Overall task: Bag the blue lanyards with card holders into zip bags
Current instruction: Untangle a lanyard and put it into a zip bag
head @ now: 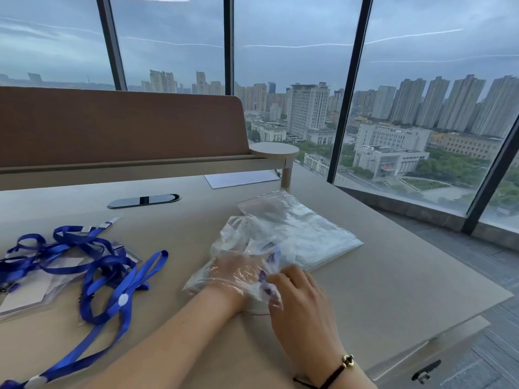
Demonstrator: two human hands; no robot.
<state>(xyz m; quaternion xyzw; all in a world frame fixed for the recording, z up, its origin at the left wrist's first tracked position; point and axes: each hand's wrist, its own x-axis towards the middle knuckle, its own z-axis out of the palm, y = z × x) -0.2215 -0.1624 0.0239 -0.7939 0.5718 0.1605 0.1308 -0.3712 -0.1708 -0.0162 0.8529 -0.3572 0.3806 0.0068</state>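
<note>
My left hand (236, 272) is inside a clear zip bag (224, 279) on the desk, seen blurred through the crumpled plastic up to the wrist. Bits of a blue lanyard (273, 252) show inside the bag by its fingers, which seem curled on it. My right hand (297, 293) pinches the bag's open edge beside the left wrist. A tangle of blue lanyards (92, 265) with clear card holders (31, 293) lies at the left of the desk. A flat stack of zip bags (303, 231) sits just behind the bag I hold.
A white sheet of paper (241, 179) lies at the back under a low shelf (140, 161) with a brown divider panel. A dark cable port (143, 200) is set in the desk (393, 276). The desk's right edge drops off towards floor-length windows.
</note>
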